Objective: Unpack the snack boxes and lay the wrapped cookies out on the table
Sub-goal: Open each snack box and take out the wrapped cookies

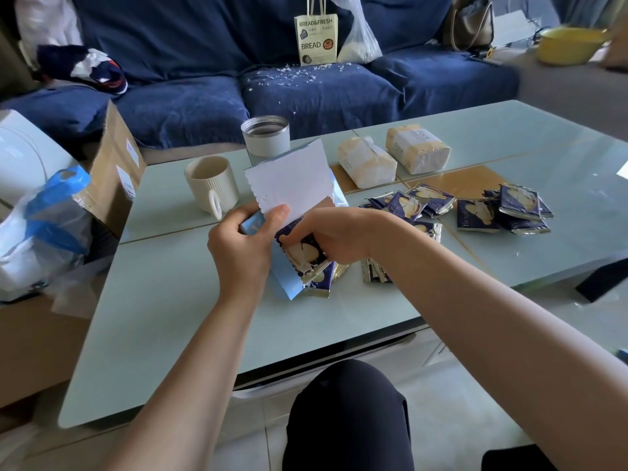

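While the light blue snack box (287, 229) sits at frame centre with its white flap (289, 180) up, left hand (239, 248) grips the box side, thumb on the flap edge. Right hand (334, 234) has fingers (289, 237) curled round a dark blue wrapped cookie (304, 254) at the box mouth, part out. More wrappers poke from the box's lower end, touching the tabletop (170, 317). Loose pile of wrapped cookies (475, 207) lies right of centre, just beside the right wrist and beyond. Behind the box: cream mug (210, 185) and an open steel tumbler (265, 137). Two tissue packs (394, 154) upper right of centre. Cardboard box (115, 171) and plastic bags (40, 232) at left edge. Paper bread bag (316, 39) on the blue sofa (190, 107), top of frame.
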Available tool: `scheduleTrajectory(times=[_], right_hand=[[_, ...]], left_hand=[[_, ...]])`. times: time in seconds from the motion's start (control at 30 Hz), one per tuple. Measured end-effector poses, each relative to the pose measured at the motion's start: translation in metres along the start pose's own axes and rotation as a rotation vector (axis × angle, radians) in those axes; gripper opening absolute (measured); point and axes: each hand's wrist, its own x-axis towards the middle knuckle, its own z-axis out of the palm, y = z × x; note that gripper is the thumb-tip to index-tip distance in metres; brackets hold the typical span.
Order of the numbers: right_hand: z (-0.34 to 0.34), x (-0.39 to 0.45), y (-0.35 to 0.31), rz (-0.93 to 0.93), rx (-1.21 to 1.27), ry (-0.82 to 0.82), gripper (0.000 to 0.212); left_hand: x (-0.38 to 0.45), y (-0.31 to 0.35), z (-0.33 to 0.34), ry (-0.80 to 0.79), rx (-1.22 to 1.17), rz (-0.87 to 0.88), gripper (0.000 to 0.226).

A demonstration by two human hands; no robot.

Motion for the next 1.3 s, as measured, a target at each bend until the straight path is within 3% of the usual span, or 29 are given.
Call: scheduleTrajectory(times=[0.2, 0.27, 0.37, 0.5, 0.77, 0.83, 1.07, 1.17, 1.3], right_hand=[[0.006, -0.001, 0.007, -0.017, 0.063, 0.005, 0.009], [0.009, 0.002, 0.007, -0.032, 0.005, 0.126, 0.017], [0.011, 0.003, 0.004, -0.078, -0.277, 0.415, 0.032], [-0.005, -0.005, -0.004, -0.159, -0.464, 0.62, 0.029], [-0.013, -0.003, 0.009, 0.051, -0.719, 0.708, 0.009], [-0.013, 0.001, 0.012, 0.077, -0.705, 0.714, 0.018], [-0.012, 0.011, 0.012, 0.118, -0.768, 0.688, 0.021], [-0.014, 0.01, 0.012, 0.047, -0.826, 0.709, 0.01], [-0.019, -0.001, 0.007, -0.039, -0.64, 0.784, 0.036]], left_hand=[[0.006, 0.0, -0.002, -0.012, 0.072, 0.027, 0.026], [0.008, 0.0, -0.002, 0.001, 0.086, 0.024, 0.029], [0.014, -0.003, -0.006, 0.041, 0.086, 0.016, 0.029], [0.025, -0.014, -0.024, 0.13, 0.135, 0.002, 0.036], [0.029, -0.017, -0.04, 0.281, -0.078, -0.176, 0.021], [0.027, -0.015, -0.04, 0.291, -0.122, -0.203, 0.018], [0.027, -0.009, -0.039, 0.274, -0.227, -0.322, 0.016], [0.025, -0.009, -0.036, 0.251, -0.254, -0.37, 0.016], [0.02, -0.008, -0.029, 0.224, -0.309, -0.429, 0.016]])
